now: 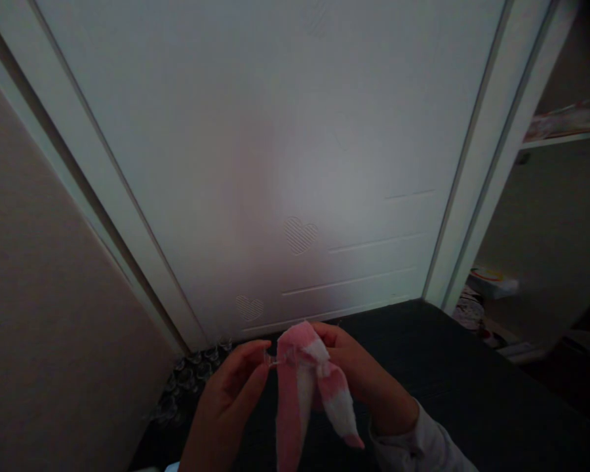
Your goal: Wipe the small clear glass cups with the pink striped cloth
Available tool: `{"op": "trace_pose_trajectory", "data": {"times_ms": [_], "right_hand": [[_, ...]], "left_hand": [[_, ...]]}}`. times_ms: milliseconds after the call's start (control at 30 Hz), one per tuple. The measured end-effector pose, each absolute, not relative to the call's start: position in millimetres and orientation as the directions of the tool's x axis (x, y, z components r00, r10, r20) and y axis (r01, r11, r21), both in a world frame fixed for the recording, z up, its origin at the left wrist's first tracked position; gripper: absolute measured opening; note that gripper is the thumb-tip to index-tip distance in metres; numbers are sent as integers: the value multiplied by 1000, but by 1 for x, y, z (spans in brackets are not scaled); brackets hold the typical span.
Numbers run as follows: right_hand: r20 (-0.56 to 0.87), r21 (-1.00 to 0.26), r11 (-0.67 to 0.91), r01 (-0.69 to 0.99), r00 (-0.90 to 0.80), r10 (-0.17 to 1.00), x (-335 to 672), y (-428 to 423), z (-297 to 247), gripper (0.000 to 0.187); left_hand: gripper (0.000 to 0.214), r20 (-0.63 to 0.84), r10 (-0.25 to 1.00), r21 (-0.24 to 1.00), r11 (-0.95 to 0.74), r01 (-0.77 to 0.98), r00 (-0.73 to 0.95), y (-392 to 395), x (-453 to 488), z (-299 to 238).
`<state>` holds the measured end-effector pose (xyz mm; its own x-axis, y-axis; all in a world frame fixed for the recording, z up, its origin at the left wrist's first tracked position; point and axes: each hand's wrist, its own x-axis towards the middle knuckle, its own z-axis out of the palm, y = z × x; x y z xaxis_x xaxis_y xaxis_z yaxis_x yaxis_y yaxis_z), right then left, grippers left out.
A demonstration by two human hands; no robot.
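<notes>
A pink and white sock [299, 387] hangs folded between my two hands in the lower middle of the head view. My right hand [364, 380] is closed round its upper fold from behind. My left hand [231, 393] pinches a small clear plastic clip [271, 357] that sits at the sock's top edge. Both ends of the sock dangle below my hands. A light sleeve covers my right wrist.
A white door [275, 164] with heart shapes stands straight ahead, a beige wall [39, 328] at the left. The floor is a dark mat [447, 367]. Several clear clips [187, 380] lie by the door's left foot. Shelves [560, 137] with items stand at the right.
</notes>
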<state>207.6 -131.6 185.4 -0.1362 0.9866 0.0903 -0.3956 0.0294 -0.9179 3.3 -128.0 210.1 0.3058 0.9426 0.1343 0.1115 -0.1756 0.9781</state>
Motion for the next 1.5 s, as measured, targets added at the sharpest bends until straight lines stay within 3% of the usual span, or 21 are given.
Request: {"op": "trace_pose_trajectory", "data": {"times_ms": [467,800,1100,1300,1500], "right_hand": [[57,-902,2,-432,-115,992,207,-132,186,21],[66,-905,13,-425,-110,992,207,-133,186,22],[139,-881,49,-471,-158,978,205,-136,192,22],[137,-898,41,-438,-190,972,205,-138,188,17],[76,-884,-22,-467,-190,979,204,-142,189,24]], "left_hand": [[29,225,911,935,-301,185,345,-125,-4,201],[19,352,883,907,-403,119,312,-124,-1,199],[21,365,881,895,-421,148,302,-126,1,204],[24,342,888,899,-405,170,308,-124,1,204],[29,281,901,904,-364,223,331,-126,-2,206]]}}
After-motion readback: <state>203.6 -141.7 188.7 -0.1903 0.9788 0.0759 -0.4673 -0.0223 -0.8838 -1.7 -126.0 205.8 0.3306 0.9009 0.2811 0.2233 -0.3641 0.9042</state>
